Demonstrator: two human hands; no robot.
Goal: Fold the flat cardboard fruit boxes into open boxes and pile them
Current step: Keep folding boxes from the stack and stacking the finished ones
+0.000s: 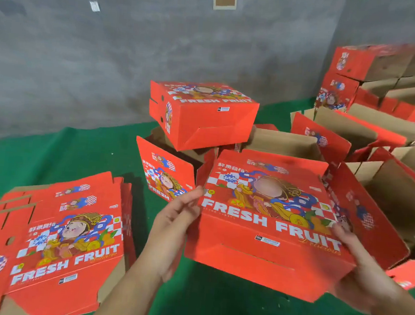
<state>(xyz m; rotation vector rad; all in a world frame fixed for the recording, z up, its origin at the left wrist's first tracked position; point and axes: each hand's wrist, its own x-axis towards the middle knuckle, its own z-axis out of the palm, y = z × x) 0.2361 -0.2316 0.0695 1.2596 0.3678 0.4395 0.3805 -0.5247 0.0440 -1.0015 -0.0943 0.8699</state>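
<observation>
I hold a red "FRESH FRUIT" cardboard box (265, 224) in front of me, partly folded, its printed face turned up and a flap hanging toward me. My left hand (171, 226) touches its left edge with fingers nearly straight. My right hand (361, 274) grips its right lower corner, fingers curled under the board. A stack of flat, unfolded boxes (53, 239) lies at the lower left. One folded box (200, 112) sits tilted on top of other folded ones (165, 174) in the middle.
Several folded open boxes (374, 170) crowd the right side, with more piled higher (372, 68) at the back right. Green matting (77, 154) covers the floor. A grey concrete wall (136, 40) runs behind.
</observation>
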